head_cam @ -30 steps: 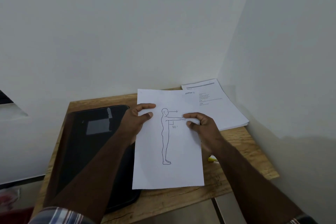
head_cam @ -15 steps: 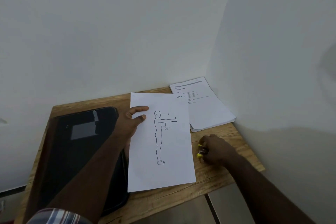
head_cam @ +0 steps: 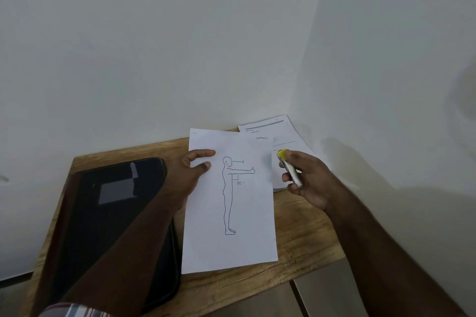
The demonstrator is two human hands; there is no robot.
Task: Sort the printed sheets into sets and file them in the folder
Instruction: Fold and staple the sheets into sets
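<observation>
Right hand now raised with a yellow-tipped marker.

The black folder (head_cam: pixel 110 213) lies at the table's (head_cam: pixel 304 244) left; the left hand (head_cam: pixel 192 172) pinches the figure sheet (head_cam: pixel 231 247) at its left edge, overhanging the folder. The right hand (head_cam: pixel 306 180), down at the tabletop half a second ago, grips the marker (head_cam: pixel 288 168) over the corner paper stack (head_cam: pixel 273 130). Bare wood lies beneath it.
</observation>
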